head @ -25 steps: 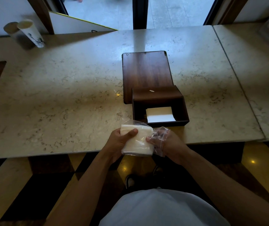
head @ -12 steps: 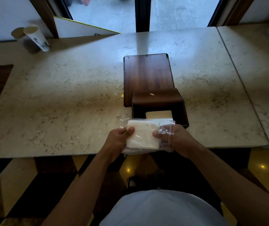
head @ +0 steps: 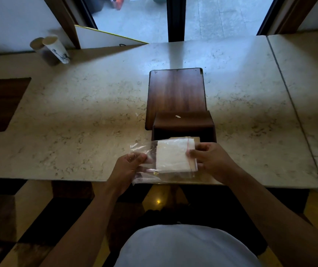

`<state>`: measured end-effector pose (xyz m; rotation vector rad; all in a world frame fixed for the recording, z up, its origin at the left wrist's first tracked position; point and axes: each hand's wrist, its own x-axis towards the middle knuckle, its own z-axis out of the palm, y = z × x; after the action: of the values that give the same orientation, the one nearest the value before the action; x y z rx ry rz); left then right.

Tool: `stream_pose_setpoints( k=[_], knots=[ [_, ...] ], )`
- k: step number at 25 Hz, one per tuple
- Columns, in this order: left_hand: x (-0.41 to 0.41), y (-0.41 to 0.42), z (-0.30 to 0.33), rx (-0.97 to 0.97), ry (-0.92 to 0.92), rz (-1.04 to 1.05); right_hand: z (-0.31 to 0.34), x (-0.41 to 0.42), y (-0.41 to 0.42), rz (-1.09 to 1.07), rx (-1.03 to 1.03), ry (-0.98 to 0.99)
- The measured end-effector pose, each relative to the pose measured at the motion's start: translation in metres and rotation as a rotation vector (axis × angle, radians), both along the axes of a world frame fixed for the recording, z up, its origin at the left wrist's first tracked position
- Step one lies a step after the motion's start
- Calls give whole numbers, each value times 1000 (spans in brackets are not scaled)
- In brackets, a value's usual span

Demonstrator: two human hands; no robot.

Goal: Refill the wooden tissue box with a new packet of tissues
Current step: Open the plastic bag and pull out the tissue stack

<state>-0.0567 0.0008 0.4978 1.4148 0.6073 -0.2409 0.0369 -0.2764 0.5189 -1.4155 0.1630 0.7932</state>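
The dark wooden tissue box (head: 183,123) stands open towards me on the marble counter (head: 77,116), its flat lid (head: 176,93) lying behind it. A few old tissues show at its mouth. Just in front of the box I hold a white stack of tissues (head: 172,158) half out of its clear plastic packet (head: 144,151). My left hand (head: 129,167) pinches the empty left end of the packet. My right hand (head: 210,160) grips the right end of the stack, near the packet's red-lined opening.
A paper cup (head: 56,49) stands at the counter's far left beside a white board (head: 104,38). A dark inset (head: 2,103) marks the left of the counter. A seam (head: 289,97) separates a second slab on the right. The counter's front edge runs under my wrists.
The packet has been turned flat and lifted towards the box mouth. My hands have drawn apart, and the tissue stack has slid rightwards, leaving the packet's left end empty.
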Motion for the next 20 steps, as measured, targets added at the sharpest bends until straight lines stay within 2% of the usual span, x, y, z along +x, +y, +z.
stream_pose_setpoints(
  k=[3,6,10,16,20],
  knots=[
    [-4,17,-1,12,0,63,1,10,-4,-24,-20,-25],
    [-5,45,-3,-69,11,183,1,19,-2,-87,-53,-13],
    [-2,86,-22,-22,55,269,-1,31,4,-133,-94,-12],
    [5,136,-52,12,224,359,-9,42,23,-189,-148,26],
    [13,144,-68,190,298,385,-16,41,38,-221,-172,55]
  ],
)
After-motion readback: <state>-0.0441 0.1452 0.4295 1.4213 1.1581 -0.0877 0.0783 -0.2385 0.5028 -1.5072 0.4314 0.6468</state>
